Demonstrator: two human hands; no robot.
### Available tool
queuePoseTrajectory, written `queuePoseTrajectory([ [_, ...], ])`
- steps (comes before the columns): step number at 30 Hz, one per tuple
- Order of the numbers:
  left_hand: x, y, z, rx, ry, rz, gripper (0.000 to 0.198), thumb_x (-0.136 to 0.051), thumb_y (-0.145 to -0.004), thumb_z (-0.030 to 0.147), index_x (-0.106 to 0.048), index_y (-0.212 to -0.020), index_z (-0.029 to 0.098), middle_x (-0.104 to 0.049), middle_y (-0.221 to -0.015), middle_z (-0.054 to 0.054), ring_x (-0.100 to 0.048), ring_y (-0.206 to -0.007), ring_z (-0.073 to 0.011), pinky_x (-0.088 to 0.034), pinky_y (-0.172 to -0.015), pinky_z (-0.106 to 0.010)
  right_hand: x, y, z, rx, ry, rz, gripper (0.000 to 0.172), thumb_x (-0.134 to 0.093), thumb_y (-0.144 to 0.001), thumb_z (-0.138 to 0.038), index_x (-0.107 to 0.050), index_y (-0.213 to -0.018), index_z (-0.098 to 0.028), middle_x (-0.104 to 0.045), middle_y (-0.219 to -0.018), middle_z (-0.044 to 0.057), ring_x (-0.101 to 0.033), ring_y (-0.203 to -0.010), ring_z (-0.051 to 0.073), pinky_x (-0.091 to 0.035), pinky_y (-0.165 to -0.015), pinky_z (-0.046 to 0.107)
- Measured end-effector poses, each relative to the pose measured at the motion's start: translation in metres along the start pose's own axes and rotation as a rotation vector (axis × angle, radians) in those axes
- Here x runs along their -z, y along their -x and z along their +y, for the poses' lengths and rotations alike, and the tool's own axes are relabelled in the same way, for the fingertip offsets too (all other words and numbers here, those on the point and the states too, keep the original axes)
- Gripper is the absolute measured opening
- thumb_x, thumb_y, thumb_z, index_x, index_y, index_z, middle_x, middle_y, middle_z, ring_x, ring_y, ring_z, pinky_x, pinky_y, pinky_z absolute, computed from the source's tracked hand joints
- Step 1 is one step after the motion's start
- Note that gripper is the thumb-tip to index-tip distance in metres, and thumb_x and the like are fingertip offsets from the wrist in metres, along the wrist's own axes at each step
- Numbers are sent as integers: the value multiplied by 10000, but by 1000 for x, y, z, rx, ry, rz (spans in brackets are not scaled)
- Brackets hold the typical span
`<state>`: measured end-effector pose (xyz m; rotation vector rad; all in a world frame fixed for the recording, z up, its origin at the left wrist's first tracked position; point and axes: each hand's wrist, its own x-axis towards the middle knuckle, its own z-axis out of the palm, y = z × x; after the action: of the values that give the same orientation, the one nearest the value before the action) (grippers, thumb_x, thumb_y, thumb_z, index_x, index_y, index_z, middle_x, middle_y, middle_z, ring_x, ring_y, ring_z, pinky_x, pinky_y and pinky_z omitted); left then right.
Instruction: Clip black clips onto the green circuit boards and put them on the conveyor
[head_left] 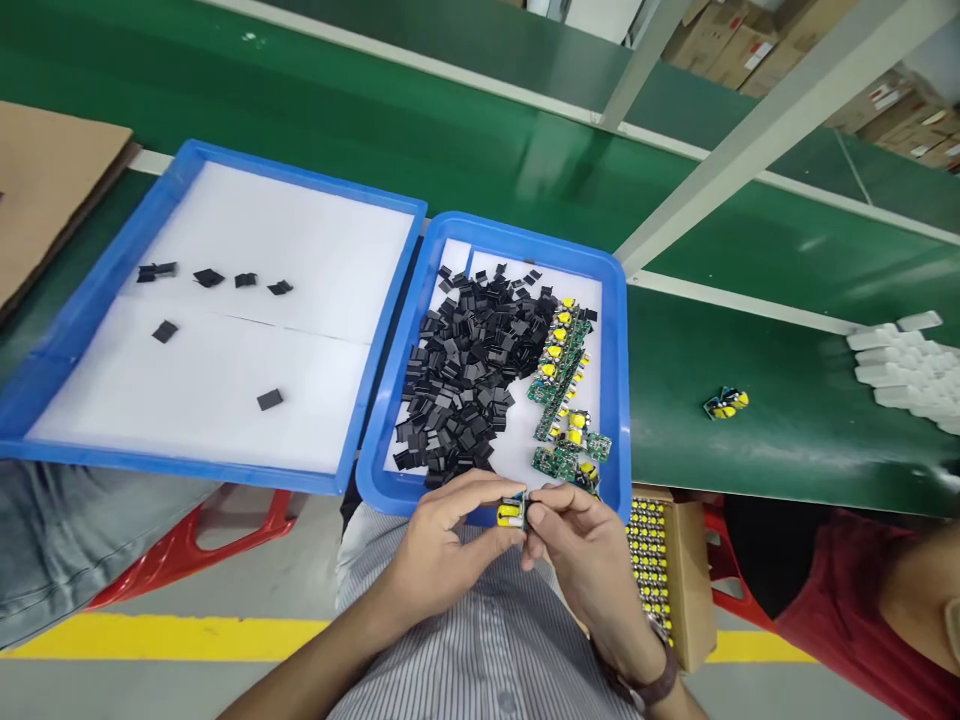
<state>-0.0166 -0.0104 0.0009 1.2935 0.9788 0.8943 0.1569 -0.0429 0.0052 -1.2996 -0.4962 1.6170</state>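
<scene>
My left hand [442,545] and my right hand [581,545] meet just below the near rim of a small blue tray [616,330]. Between their fingertips they pinch a small circuit board with a yellow part [513,512]. The tray holds a heap of small black plastic pieces [469,370] on its left side and a row of green circuit boards with yellow parts [564,395] on its right. I cannot tell which hand carries most of the board's weight.
A larger blue tray [90,290] on the left holds several scattered black pieces [208,278]. One loose board [725,403] and white parts [911,365] lie on the green conveyor belt. A cardboard box of boards [660,565] stands by my right wrist. Another person's red sleeve [832,590] is at right.
</scene>
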Motion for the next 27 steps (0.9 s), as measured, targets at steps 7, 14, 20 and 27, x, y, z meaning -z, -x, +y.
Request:
queuePoseTrajectory([
  [7, -3, 2, -7, 79, 255, 15, 357, -768, -860, 140, -744, -1197, 258, -748, -1267, -85, -721, -1159, -236, -599, -1006, -368, -6, 14, -20, 263, 430, -89, 163, -676, -964, -267, -737, -1115, -254, -649, -900, 32, -682, -690, 152, -591, -651, 296],
  [14, -3, -1, -3, 53, 231, 31, 389, -760, -844, 89, -749, -1181, 285, -760, -1219, -58, -742, -1098, -204, -619, -944, -302, -1, 14, -26, 246, 571, -125, 94, -634, -988, -312, -686, -993, -233, -650, -855, 19, -621, -695, 143, -533, -646, 267],
  [20, -3, 2, -1, -30, -3, 36, 390, -723, -869, 79, -747, -1197, 289, -739, -1236, -68, -708, -1149, -210, -606, -956, -315, 4, 11, -33, 152, 604, -180, 254, -611, -993, -383, -616, -809, -207, -571, -665, -28, -529, -584, 115, -441, -575, 244],
  [27, -3, 4, -2, -76, -92, 20, 438, -726, -865, 70, -724, -1243, 291, -749, -1228, -63, -712, -1138, -218, -593, -1002, -382, 6, 5, -29, 79, 545, -220, 310, -606, -982, -409, -546, -747, -217, -557, -607, -37, -515, -542, 118, -426, -542, 249],
])
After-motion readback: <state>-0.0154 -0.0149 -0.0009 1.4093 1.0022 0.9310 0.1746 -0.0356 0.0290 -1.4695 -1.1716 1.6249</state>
